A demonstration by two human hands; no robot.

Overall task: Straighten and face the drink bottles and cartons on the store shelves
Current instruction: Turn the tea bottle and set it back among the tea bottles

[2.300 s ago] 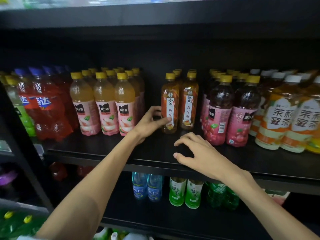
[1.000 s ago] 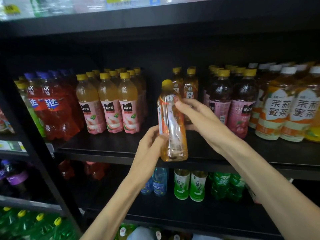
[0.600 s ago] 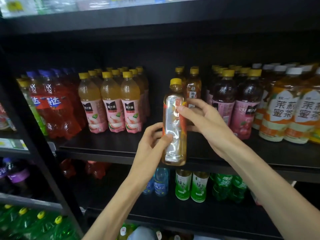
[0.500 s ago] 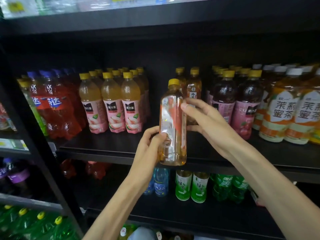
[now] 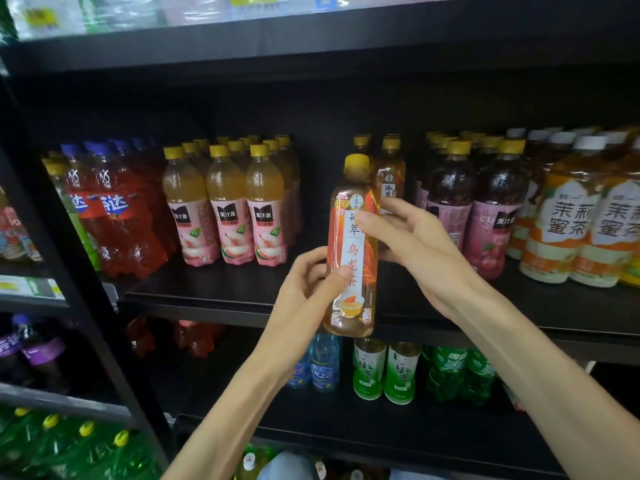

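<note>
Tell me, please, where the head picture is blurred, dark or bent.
Head view: the held bottle and both hands, left and right, are sharp; the top shelf goods are overexposed and blurred; the shelf back is very dark; the edges bend from the wide-angle lens.

Held tea bottle (image 5: 351, 258): clear glossy plastic; label was shiny film.
Cap (image 5: 357, 162): matt yellow plastic.
Shelf (image 5: 221, 292): smooth black, dull sheen.
Peach juice bottles (image 5: 227, 206): glossy plastic, pink film labels.
</note>
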